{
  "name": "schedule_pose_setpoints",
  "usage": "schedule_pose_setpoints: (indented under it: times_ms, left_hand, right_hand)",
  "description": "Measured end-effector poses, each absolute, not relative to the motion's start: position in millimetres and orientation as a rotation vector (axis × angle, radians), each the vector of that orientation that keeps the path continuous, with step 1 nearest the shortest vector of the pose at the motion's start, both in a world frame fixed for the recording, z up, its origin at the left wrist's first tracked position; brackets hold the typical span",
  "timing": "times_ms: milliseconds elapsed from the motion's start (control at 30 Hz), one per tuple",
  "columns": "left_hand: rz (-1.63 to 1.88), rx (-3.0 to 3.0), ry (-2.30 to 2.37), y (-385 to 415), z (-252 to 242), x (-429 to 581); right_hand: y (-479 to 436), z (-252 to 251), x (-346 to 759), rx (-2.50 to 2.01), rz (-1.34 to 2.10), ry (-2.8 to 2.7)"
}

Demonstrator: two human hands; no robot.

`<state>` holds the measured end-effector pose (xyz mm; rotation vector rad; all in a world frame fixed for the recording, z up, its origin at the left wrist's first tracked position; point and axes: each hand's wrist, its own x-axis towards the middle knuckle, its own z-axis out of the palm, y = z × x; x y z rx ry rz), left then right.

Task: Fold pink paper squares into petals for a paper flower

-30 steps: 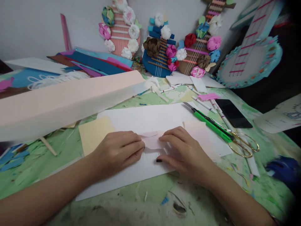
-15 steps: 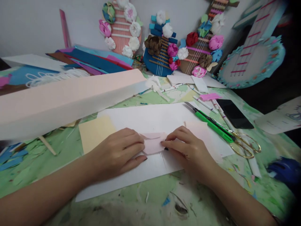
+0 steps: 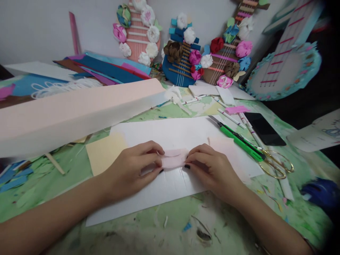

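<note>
A small pale pink piece of paper [image 3: 172, 158] lies on a white sheet [image 3: 170, 136] in the middle of the green table. My left hand [image 3: 135, 168] pinches the pink paper's left end with curled fingers. My right hand [image 3: 209, 166] pinches its right end, dark-painted nails pressing the fold. The paper is folded into a narrow strip between both hands. A yellow square of paper [image 3: 106, 151] sits just left of my left hand.
A long pale pink folded sheet [image 3: 77, 108] spans the left side. A green cutter [image 3: 239, 141], gold-handled scissors [image 3: 276, 163], pens [image 3: 233, 118] and a black phone [image 3: 264, 129] lie to the right. Paper guitars with flowers [image 3: 183, 53] lean on the back wall. Scraps litter the table.
Both hands drew closer onto the pink paper and folded it narrower; my fingers went from lying flat on it to pinching its two ends.
</note>
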<state>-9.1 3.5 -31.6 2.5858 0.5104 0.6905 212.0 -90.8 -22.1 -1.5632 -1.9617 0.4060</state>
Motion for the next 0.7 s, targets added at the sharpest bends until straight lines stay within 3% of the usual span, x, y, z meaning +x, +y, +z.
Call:
schedule_pose_setpoints:
  times_ms: [700]
  left_hand:
    - [0.585, 2.57, 0.722, -1.6, -35.4, 1.0]
  right_hand:
    - [-80.9, -23.5, 205.3, -1.756, 0.464, -1.788]
